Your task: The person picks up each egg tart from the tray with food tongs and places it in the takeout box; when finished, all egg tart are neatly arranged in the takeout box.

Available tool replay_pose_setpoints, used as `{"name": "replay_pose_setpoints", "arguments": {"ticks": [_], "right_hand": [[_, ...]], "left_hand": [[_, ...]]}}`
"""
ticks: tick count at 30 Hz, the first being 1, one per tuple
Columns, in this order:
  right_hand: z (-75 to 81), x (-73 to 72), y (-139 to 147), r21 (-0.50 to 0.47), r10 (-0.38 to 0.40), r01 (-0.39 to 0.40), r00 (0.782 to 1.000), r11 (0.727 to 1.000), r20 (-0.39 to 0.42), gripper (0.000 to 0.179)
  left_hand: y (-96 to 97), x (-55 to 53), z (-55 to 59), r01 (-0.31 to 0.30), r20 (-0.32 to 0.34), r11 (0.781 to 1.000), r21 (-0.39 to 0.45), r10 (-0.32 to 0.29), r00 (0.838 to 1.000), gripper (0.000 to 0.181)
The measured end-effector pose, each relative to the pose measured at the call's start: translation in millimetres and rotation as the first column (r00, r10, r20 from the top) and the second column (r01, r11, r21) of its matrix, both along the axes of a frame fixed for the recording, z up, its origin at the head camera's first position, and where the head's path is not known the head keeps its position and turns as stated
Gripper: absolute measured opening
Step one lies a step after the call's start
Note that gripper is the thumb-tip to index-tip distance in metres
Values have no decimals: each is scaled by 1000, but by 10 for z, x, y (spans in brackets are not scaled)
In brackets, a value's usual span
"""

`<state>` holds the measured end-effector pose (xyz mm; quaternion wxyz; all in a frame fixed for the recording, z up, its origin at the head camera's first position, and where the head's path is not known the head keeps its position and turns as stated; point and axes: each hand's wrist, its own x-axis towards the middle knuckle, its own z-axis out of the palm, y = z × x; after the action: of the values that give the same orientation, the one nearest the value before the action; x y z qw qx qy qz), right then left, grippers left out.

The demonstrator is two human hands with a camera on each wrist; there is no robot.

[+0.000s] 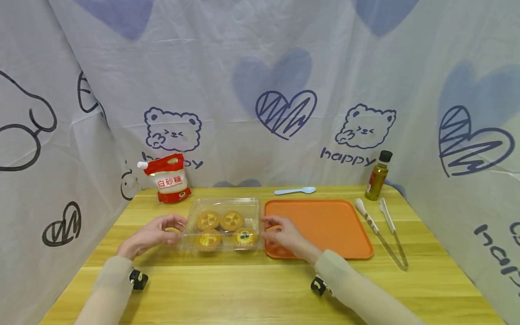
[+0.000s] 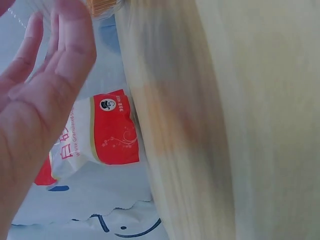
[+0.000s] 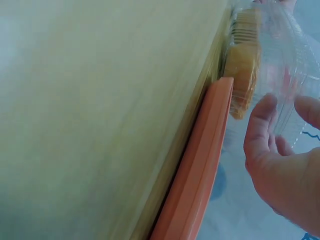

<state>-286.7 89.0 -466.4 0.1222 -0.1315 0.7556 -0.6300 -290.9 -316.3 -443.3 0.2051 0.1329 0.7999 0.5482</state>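
A clear plastic clamshell box (image 1: 226, 203) sits on the table with several egg tarts (image 1: 209, 220) inside; one tart (image 1: 245, 236) has dark bits on top. At the box's left side is my left hand (image 1: 156, 232), its fingers bent and spread from the thumb. My right hand (image 1: 286, 235) is at the right side, over the left edge of an orange tray (image 1: 321, 225). In the right wrist view, thumb and forefinger stand apart near the box's rim (image 3: 287, 107). Whether either hand's fingertips press the plastic, I cannot tell.
A red and white sugar bag (image 1: 170, 179) stands at the back left. Behind the tray lies a light blue spoon (image 1: 294, 191). To its right are metal tongs (image 1: 379, 234) with pale tips, and an oil bottle (image 1: 377, 177) with a black cap. Patterned cloth hangs behind.
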Motion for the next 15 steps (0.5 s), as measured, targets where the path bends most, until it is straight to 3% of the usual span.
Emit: {"name": "replay_pose_setpoints", "arguments": {"ticks": [4,8,11,15], "right_hand": [[15,70,30,-13,57,-56,995,998,76,61],[18,112,24,-29,98,-96,988,995,123,70],[16,136,4,-60,125,-118,982,991,142,76],[14,157,-12,-109,146,-129,976,986,163,81]], "left_hand": [[-15,12,7,98,82,991,92,-106,991,54],[-26,18,-12,178,146,961,210,-211,967,54],[-25,23,-22,196,173,947,255,-244,954,54],[-14,19,-28,190,189,949,253,-241,952,56]]}}
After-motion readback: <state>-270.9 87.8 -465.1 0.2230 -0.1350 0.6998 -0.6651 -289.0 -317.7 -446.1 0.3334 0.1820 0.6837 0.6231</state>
